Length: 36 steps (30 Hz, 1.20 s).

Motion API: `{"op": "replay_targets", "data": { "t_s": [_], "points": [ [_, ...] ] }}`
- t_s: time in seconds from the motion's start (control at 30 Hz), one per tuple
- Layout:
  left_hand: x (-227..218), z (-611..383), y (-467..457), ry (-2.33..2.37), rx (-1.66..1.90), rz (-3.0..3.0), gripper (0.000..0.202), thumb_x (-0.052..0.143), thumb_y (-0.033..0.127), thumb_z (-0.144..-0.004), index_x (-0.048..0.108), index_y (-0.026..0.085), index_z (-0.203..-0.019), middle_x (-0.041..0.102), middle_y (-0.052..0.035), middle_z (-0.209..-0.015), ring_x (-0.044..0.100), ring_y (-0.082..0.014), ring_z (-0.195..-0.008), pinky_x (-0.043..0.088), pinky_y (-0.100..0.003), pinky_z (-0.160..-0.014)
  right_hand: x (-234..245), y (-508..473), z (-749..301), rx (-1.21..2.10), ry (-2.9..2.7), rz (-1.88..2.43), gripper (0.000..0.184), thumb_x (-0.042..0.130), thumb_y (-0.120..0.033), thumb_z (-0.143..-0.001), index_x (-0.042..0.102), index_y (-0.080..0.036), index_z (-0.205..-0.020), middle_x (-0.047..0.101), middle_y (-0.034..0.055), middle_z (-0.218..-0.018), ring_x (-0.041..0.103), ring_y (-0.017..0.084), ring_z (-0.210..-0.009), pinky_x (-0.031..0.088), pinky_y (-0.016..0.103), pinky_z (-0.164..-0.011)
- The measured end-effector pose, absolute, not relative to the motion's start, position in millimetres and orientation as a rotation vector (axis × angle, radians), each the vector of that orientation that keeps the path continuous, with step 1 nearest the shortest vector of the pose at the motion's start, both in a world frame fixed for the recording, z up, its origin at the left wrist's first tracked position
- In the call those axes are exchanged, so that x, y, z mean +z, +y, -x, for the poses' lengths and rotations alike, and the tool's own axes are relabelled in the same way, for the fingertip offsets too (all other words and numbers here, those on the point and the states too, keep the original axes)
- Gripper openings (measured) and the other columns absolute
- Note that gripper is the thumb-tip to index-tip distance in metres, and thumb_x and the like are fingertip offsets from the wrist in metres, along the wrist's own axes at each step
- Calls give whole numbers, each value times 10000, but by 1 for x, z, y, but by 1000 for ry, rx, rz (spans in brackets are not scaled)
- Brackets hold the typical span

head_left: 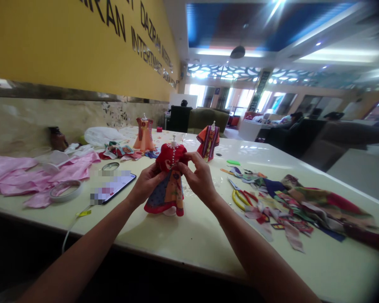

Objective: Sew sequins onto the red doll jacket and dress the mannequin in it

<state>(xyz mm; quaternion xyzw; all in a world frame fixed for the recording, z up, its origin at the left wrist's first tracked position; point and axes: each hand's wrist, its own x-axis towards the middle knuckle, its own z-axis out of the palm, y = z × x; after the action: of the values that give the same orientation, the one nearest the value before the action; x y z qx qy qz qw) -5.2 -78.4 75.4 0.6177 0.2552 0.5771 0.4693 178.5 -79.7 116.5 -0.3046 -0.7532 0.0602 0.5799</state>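
Observation:
A small mannequin in a red top and a patterned orange and blue skirt [168,194] stands on the pale table [189,240] in front of me. My left hand [147,182] is closed on its left side at the waist. My right hand [198,174] pinches the red fabric at its right shoulder. A row of white beads runs down the front of the top.
Two more dressed mannequins [144,135] [209,142] stand farther back. Pink cloth [34,174], a tape roll [65,190] and a phone [113,189] lie at the left. Scissors with yellow handles [240,198] and several fabric scraps [303,206] lie at the right. People sit on sofas far behind.

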Motion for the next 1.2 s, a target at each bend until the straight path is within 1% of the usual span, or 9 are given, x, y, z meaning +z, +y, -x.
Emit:
{"op": "replay_targets", "data": {
  "t_s": [0.13, 0.23, 0.37, 0.5, 0.67, 0.83, 1.03, 1.2],
  "points": [
    [75, 3, -71, 621, 1438, -1471, 437, 733, 348, -802, 628, 175, -1189, 694, -84, -1144, 650, -249, -1022, 517, -347, -888, 117, -80, -186, 196, -1753, 704, 165, 574, -338, -909, 593, -219, -1022, 641, 53, -974, 601, 194, -911, 485, 366, -833],
    [78, 3, -65, 632, 1454, -1451, 431, 741, 335, -798, 626, 172, -1179, 696, -76, -1140, 654, -230, -1011, 522, -320, -881, 115, -78, -197, 189, -1724, 743, 163, 567, -340, -916, 599, -217, -1018, 648, 54, -967, 606, 193, -912, 483, 361, -839],
    [78, 6, -58, 609, 1539, -1419, 483, 763, 321, -776, 596, 213, -1216, 692, -58, -1160, 665, -215, -1006, 543, -300, -846, 105, -71, -220, 149, -1689, 812, 151, 568, -325, -915, 605, -209, -1004, 649, 56, -951, 614, 183, -883, 485, 342, -822],
    [72, 10, -53, 639, 1604, -1363, 440, 776, 335, -759, 629, 208, -1154, 698, -56, -1153, 674, -212, -994, 548, -286, -828, 89, -62, -247, 142, -1649, 942, 144, 580, -307, -895, 618, -200, -984, 662, 47, -903, 625, 182, -853, 480, 334, -812],
    [66, 13, -51, 626, 1591, -1298, 365, 754, 304, -782, 644, 213, -1118, 698, -48, -1146, 665, -224, -1027, 541, -299, -849, 70, -53, -264, 242, -1601, 1103, 150, 574, -316, -876, 639, -187, -918, 672, 34, -813, 623, 178, -788, 472, 316, -765],
    [67, 12, -54, 543, 1563, -1292, 408, 728, 262, -798, 616, 208, -1186, 677, -58, -1173, 637, -234, -1076, 525, -316, -880, 64, -55, -259, 304, -1644, 1157, 172, 570, -345, -870, 643, -194, -908, 684, 38, -833, 617, 183, -805, 467, 313, -766],
    [66, 15, -56, 481, 1537, -1294, 436, 704, 273, -800, 605, 204, -1219, 656, -46, -1175, 615, -183, -1038, 494, -258, -889, 58, -57, -256, 334, -1696, 1194, 195, 583, -373, -861, 648, -196, -908, 689, 39, -821, 627, 191, -785, 462, 319, -743],
    [63, 22, -56, 492, 1462, -1302, 399, 685, 280, -800, 623, 187, -1183, 669, -50, -1105, 612, -184, -976, 488, -243, -826, 49, -58, -251, 417, -1732, 1195, 211, 576, -388, -863, 648, -197, -916, 694, 45, -838, 628, 197, -792, 468, 330, -745]
  ]
}}
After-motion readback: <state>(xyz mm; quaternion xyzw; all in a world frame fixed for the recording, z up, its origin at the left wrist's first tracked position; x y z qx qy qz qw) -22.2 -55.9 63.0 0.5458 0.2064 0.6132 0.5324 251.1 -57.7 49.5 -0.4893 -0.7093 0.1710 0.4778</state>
